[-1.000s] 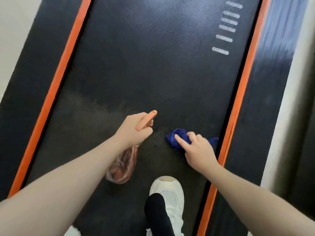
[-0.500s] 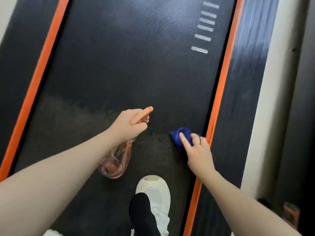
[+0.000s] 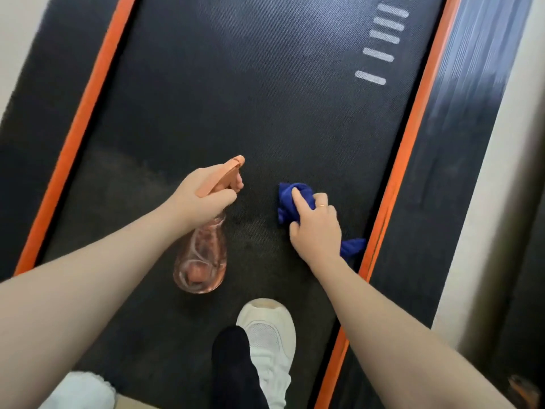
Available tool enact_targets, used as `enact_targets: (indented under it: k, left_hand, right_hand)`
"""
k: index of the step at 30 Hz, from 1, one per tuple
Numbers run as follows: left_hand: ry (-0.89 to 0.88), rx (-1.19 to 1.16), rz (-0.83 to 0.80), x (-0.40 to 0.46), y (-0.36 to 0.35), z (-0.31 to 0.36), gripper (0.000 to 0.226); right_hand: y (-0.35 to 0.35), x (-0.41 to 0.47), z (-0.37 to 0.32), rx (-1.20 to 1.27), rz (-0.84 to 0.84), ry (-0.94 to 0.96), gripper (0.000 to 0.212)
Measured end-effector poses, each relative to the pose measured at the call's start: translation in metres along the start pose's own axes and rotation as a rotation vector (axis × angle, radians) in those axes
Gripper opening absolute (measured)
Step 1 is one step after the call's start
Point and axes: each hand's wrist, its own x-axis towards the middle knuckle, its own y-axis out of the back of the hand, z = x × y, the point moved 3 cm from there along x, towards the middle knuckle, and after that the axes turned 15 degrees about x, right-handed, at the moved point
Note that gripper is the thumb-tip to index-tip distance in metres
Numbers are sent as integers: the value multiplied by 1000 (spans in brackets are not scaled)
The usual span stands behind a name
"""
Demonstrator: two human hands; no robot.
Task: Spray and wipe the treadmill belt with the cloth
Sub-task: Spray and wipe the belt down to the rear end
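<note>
My right hand [image 3: 317,231] has dragged the bunched blue cloth [image 3: 292,199] back off the belt's [image 3: 265,98] orange edge strip [image 3: 413,137], grip pinching it; left hand [image 3: 200,199] stays clenched round the spray bottle [image 3: 203,258]. I judge wiping underway.

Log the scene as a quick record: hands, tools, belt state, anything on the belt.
left hand: grips the spray bottle by its orange head, nozzle pointing up the belt
right hand: presses the blue cloth onto the belt, near the right orange stripe
belt: black, textured; duller patch beside the hands, toward the left edge
markings: white dashes at upper right
on belt: white shoe
</note>
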Motion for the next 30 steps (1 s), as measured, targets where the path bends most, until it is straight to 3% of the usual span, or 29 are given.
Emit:
enact_targets:
  k: [5, 7, 9, 11, 13, 19, 21, 24, 26, 28, 30]
  left_hand:
    - [12, -9, 106, -11, 16, -5, 44]
    - [-27, 24, 101, -15, 27, -8, 42]
    - [-44, 85, 80, -15, 41, -15, 43]
    - [-52, 146, 81, -16, 52, -24, 35]
    - [-34, 125, 94, -21, 61, -37, 32]
    - [-35, 45, 117, -29, 98, -59, 43]
    - [-29, 77, 116, -30, 107, -65, 45]
    - [-35, 212, 42, -25, 112, -71, 40]
    - [-52, 249, 23, -15, 118, -76, 29]
    - [-30, 234, -4, -6, 123, -84, 26]
    - [-15, 186, -10, 0, 130, -93, 23]
  right_hand:
    - [-42, 2, -51, -140, -309, 501, 58]
    - [-23, 37, -46, -190, -188, 396, 56]
    - [0, 70, -37, -153, 4, 101, 58]
    - [6, 82, -41, -113, 73, -89, 59]
    - [-11, 70, -63, -133, 19, -32, 61]
    - [-84, 3, -124, -236, -308, 552, 56]
    - [-67, 25, -115, -271, -305, 510, 54]
    - [-22, 68, -86, -229, -32, 92, 56]
    - [-17, 82, -87, -224, -24, -46, 58]
    - [-35, 76, -113, -197, -39, -6, 58]
    - [-63, 53, -147, -171, -48, 198, 57]
